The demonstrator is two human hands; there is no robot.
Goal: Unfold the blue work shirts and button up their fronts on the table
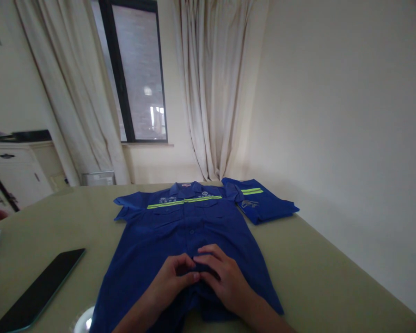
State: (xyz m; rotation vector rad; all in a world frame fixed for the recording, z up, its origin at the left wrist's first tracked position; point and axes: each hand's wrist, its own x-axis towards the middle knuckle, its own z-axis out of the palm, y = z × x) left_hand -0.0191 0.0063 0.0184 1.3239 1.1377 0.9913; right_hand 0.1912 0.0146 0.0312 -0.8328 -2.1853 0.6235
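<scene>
A blue short-sleeved work shirt [180, 226] with a yellow-green reflective stripe lies flat, front up, on the pale table [333, 277], collar towards the window. My left hand [173, 277] and my right hand [222, 277] meet at the button placket near the shirt's lower hem. Fingers of both hands pinch the fabric there. A second blue shirt [263, 203], folded, lies at the far right, touching the first shirt's sleeve.
A dark phone or tablet [41, 291] lies on the table at the left. A round shiny object [85, 321] sits at the near edge. A white cabinet [17, 171], curtains and a window stand behind; a wall runs along the right.
</scene>
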